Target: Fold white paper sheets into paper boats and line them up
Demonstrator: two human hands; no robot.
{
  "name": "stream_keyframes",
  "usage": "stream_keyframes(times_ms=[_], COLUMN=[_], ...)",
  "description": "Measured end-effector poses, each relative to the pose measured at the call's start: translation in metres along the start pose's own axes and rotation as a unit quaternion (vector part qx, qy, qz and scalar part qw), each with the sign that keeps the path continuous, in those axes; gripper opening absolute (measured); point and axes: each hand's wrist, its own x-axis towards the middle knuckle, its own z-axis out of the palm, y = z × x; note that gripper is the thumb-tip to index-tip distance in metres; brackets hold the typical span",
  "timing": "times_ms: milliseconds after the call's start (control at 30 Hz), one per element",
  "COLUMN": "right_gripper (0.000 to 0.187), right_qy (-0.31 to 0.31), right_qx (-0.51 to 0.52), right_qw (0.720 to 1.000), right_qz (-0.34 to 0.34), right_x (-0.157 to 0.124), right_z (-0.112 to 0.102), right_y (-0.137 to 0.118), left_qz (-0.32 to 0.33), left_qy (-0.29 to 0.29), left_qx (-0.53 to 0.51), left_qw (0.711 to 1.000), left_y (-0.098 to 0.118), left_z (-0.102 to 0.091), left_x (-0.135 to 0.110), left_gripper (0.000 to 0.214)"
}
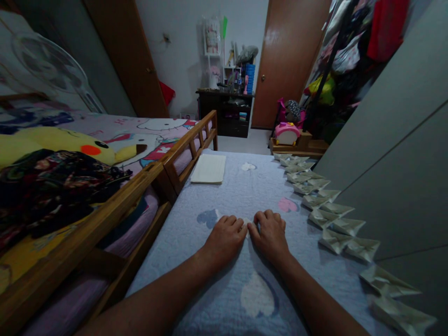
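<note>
Resting palm-down on the blue quilt (217, 298), the left hand (224, 240) and right hand (269, 237) met at the fingertips over pale folded paper (248, 227); any pinch was hidden.

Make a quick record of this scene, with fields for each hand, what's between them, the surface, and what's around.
left hand: fingertips on the white paper
right hand: fingertips on the same paper, beside the left hand's
between hands: white paper, mostly hidden
surface: blue quilt with heart patterns
right of hands: row of folded paper pieces along the quilt's edge
ahead: pale stack of paper
left side: wooden bed rail, Pikachu plush
</note>
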Motion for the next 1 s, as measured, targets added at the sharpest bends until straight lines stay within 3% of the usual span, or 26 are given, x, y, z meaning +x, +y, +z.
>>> stream_keyframes(times_ms=[567,767,900,1000], right_gripper=[0.045,0.047,0.047,0.046], right_qy=[0.01,0.006,0.002,0.008], right_qx=[0.015,0.02,0.015,0.004], right_qw=[1.0,1.0,1.0,1.0], right_qz=[0.009,0.009,0.006,0.005], right_x=[0.003,0.004,0.003,0.002], right_z=[0.009,0.009,0.009,0.01], right_y=[0.009,0.009,0.009,0.008], left_qz=[-0.049,-0.085,-0.085,-0.079], left_qy=[-0.026,-0.018,0.002,0.0], left_qx=[0.006,0.009,0.013,0.018], left_qw=[0.998,0.996,0.996,0.997], left_y=[0.011,0.014,0.014,0.014], left_z=[0.0,0.003,0.008,0.011], left_x=[-0.003,-0.003,-0.004,-0.003], left_gripper=[0.014,0.017,0.029,0.026])
